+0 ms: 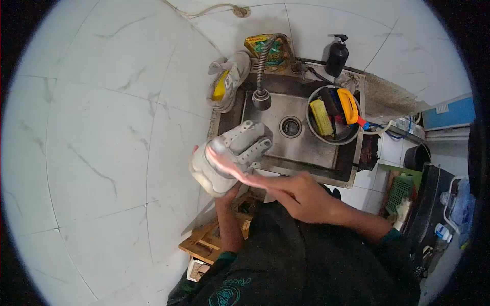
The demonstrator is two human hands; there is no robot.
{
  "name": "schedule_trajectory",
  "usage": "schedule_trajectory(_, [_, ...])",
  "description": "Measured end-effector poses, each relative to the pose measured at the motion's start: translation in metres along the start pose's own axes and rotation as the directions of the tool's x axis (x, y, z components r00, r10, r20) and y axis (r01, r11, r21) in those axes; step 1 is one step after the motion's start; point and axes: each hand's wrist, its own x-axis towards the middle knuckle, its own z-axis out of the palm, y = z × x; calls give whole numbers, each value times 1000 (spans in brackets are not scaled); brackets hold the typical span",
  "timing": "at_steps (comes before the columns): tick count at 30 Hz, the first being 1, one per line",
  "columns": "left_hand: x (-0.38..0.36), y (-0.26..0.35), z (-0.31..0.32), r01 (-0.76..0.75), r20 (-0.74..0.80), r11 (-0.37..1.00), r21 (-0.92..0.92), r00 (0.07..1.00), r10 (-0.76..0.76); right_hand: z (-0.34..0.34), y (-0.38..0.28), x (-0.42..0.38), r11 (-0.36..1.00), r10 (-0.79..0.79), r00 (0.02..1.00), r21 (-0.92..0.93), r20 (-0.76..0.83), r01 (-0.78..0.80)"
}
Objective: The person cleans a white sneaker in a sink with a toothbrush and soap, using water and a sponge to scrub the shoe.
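A white-grey sneaker (204,176) is held up over the left edge of the sink, its laces out and its eyelet rows showing. My left hand (230,195) grips it from underneath, with most of the fingers hidden behind the shoe. In my right hand (309,200) is a brush (229,166) with a pink handle, slightly blurred by motion. Its head lies against the toe area of the sneaker; the bristles are hard to make out. Another white sneaker (237,76), with something yellow inside, stands at the sink's back left corner.
The steel sink (275,109) has a flexible faucet (261,97) hanging over it. At its right, a round basin (331,141) holds a yellow brush (320,117) and an orange-handled brush (348,107). Behind stand a black pump bottle (337,56) and a green-yellow packet (275,56).
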Motion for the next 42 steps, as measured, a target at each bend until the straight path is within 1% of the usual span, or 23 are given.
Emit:
schedule_trajectory(1, [-12, -21, -2, 151, 43, 987, -61, 988, -148, 5, 3, 9, 1000, 11, 1000, -21, -17, -11])
schedule_trajectory(2, [-26, -58, -1, 292, 98, 950, -114, 955, -281, 11, 9, 21, 999, 18, 999, -44, -42, -20])
schedule_trajectory(3, [-30, -79, 1, 423, 160, 893, -156, 903, -400, 14, 11, 27, 997, 20, 997, -69, -72, -25])
schedule_trajectory(4, [-21, -53, 9, 362, 126, 863, -353, 932, -340, 11, 9, 17, 997, -12, 999, -76, -46, 8])
schedule_trajectory(5, [-12, -26, 17, 283, 92, 797, -534, 956, -278, 6, 6, 0, 995, -47, 999, -85, -17, 46])
schedule_trajectory(6, [3, -3, 11, 251, 51, 767, -591, 960, -275, 4, 4, -9, 992, -80, 997, -93, 19, 82])
schedule_trajectory(9, [33, 57, 5, 161, -58, 649, -744, 951, -303, -3, 12, 14, 973, -87, 990, -222, -107, 61])
schedule_trajectory(10, [40, 69, 7, 126, -87, 603, -787, 946, -311, -6, 9, 26, 955, 25, 995, -292, -95, -52])
schedule_trajectory(11, [45, 73, 7, 100, -110, 584, -806, 943, -315, -9, 2, 17, 967, -4, 999, -256, -41, -7])
schedule_trajectory(13, [48, 68, 2, 50, -168, 588, -808, 936, -310, -12, -16, 0, 980, -87, 994, -174, 63, 97])
schedule_trajectory(16, [51, 64, -3, 0, -229, 607, -795, 926, -300, -23, -16, 9, 959, -47, 992, -273, 117, 77])
schedule_trajectory(19, [56, 63, -2, -31, -269, 622, -783, 917, -294, -20, -21, 20, 926, 94, 993, -372, 72, -61])
schedule_trajectory(22, [61, 63, -5, -70, -312, 631, -773, 907, -282, -31, -33, 1, 960, -37, 991, -272, 130, 72])
schedule_trajectory(25, [61, 60, -3, -78, -342, 650, -756, 894, -291, -30, -9, 30, 887, -17, 1000, -462, 16, 22])
schedule_trajectory(28, [62, 58, -5, -121, -389, 664, -738, 880, -272, -40, -36, 2, 966, -66, 989, -238, 132, 97])
schedule_trajectory(29, [60, 61, -3, -127, -403, 674, -728, 874, -270, -43, -32, 6, 960, -20, 995, -278, 99, 47])
schedule_trajectory(30, [61, 73, 4, -89, -400, 722, -686, 875, -272, -47, -26, 11, 950, 30, 997, -313, 70, -7])
schedule_trajectory(31, [63, 77, 5, -82, -388, 738, -669, 886, -254, -49, -22, 13, 936, 76, 996, -348, 38, -58])
schedule_trajectory(33, [68, 85, 6, -71, -365, 771, -633, 906, -216, -46, -32, 0, 958, -22, 993, -282, 114, 53])
schedule_trajectory(34, [67, 71, 2, -89, -357, 766, -637, 914, -191, -44, -35, -5, 965, -70, 987, -239, 143, 103])
schedule_trajectory(37, [50, 53, 1, -43, -351, 766, -641, 905, -242, -43, -16, 5, 952, 3, 999, -306, 54, 14])
schedule_trajectory(40, [33, 36, 2, -4, -344, 809, -588, 906, -246, -43, -41, -8, 958, 60, 968, -287, 243, 12])
schedule_trajectory(42, [17, 20, 3, 96, -260, 889, -448, 937, -233, -43, -33, -5, 977, -29, 983, -203, 179, 65])
